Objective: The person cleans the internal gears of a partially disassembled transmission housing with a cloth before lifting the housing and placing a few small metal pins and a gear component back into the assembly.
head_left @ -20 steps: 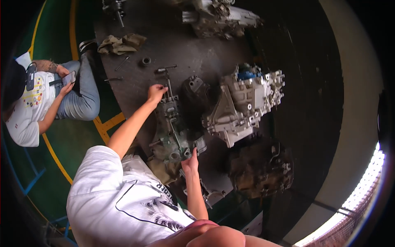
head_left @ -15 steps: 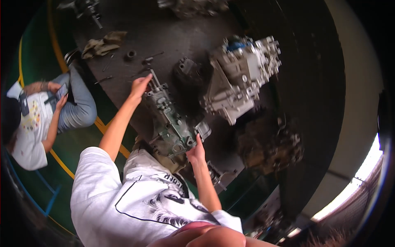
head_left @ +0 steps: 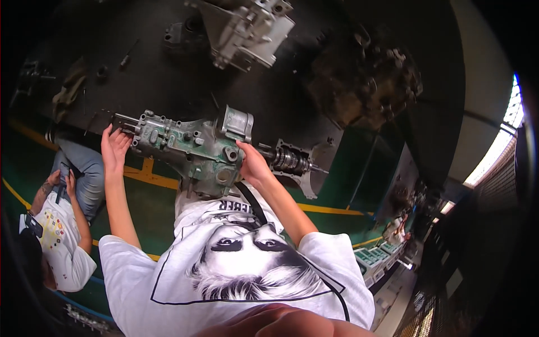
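Note:
A long metal gearbox housing [head_left: 193,147] with greenish stains lies crosswise in front of my body, close to the table's near edge. Thin rods [head_left: 127,118] stick out of its left end. My left hand [head_left: 116,147] is at that end, palm up, fingers stretched and apart just below the rods; whether they touch is unclear. With the thumb on top, my right hand [head_left: 254,164] grips the housing's right side below a grey box-shaped cover [head_left: 236,123]. Its other fingers are hidden. Right of this hand, a gear shaft [head_left: 291,159] lies in an opened casing half [head_left: 306,182].
On the dark table [head_left: 168,78] are a pale gearbox casing [head_left: 247,33], a large brownish assembly [head_left: 365,78], a cloth [head_left: 70,90] and small tools. A person [head_left: 62,230] sits at the left holding a phone. Green floor [head_left: 151,205] with yellow lines lies below.
My view has turned, and the housing, earlier pointing away from me, now lies crosswise. The left hand's fingers, earlier around the rod end, are now spread. The right hand stays at the cover end.

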Available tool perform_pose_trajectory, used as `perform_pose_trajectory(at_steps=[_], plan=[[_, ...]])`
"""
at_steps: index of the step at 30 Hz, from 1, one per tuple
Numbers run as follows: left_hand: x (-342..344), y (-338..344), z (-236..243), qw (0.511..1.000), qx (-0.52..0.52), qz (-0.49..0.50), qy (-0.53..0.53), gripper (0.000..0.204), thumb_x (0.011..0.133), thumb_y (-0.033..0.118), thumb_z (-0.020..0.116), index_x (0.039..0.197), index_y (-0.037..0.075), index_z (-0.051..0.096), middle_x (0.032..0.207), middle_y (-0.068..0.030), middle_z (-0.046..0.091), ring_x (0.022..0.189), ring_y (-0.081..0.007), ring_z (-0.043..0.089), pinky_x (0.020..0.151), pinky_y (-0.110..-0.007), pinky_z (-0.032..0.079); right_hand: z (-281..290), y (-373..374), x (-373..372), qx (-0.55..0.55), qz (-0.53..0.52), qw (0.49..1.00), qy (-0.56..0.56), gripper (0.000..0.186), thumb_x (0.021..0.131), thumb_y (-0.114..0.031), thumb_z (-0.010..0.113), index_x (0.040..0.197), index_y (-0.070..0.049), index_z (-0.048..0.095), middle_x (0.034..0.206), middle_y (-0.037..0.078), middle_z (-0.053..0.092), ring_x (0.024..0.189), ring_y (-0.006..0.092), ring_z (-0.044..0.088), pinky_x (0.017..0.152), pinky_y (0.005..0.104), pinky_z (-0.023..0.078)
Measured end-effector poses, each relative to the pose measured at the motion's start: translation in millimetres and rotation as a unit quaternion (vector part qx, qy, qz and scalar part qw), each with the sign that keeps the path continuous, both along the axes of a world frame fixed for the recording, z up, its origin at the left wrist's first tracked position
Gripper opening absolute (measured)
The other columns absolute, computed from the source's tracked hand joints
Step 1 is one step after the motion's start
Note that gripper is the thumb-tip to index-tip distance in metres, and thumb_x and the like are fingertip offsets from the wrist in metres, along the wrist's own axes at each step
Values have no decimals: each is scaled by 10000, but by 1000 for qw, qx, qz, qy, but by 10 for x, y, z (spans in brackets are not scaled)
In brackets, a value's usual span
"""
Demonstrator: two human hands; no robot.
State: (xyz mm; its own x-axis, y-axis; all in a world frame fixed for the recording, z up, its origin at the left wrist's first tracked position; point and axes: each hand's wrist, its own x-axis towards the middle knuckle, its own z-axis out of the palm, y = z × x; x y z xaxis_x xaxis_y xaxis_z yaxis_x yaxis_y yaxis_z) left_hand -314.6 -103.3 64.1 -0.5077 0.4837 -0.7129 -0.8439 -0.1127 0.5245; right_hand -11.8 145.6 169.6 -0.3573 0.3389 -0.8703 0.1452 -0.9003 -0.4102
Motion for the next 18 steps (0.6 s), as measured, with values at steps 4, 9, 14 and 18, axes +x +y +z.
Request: perform_pose_trajectory(at_steps=[4,9,14,18], plan=[[334,88,247,1000,4,15,-7,561,899,421,517,1194,-55,528,1138,-165,611,1053,-259,588,970,-341,440,132,161,397,64,34,997,23,325,927,-269,586,1143,-29,543,1102,73,602,1022,152,570,866,311,468],[1001,439,864,999,15,40,2,549,897,383,511,1190,-82,513,1163,-201,591,1072,-278,582,980,-351,444,567,499,867,139,26,990,10,201,911,-221,604,1019,-56,564,990,44,609,915,119,585,782,258,463],[1742,1011,985,998,47,38,-6,521,887,325,497,1186,-102,499,1133,-217,609,1047,-305,607,982,-385,472,617,1160,1792,144,0,990,12,133,886,-195,624,980,-113,576,807,-72,532,636,15,452,541,175,353],[2463,1411,1069,994,91,13,-55,469,863,306,494,1112,-91,520,1105,-219,613,1035,-310,608,983,-394,472,578,1594,2521,191,-29,980,-52,643,834,-208,672,1360,46,403,899,8,546,712,65,499,611,217,417]])
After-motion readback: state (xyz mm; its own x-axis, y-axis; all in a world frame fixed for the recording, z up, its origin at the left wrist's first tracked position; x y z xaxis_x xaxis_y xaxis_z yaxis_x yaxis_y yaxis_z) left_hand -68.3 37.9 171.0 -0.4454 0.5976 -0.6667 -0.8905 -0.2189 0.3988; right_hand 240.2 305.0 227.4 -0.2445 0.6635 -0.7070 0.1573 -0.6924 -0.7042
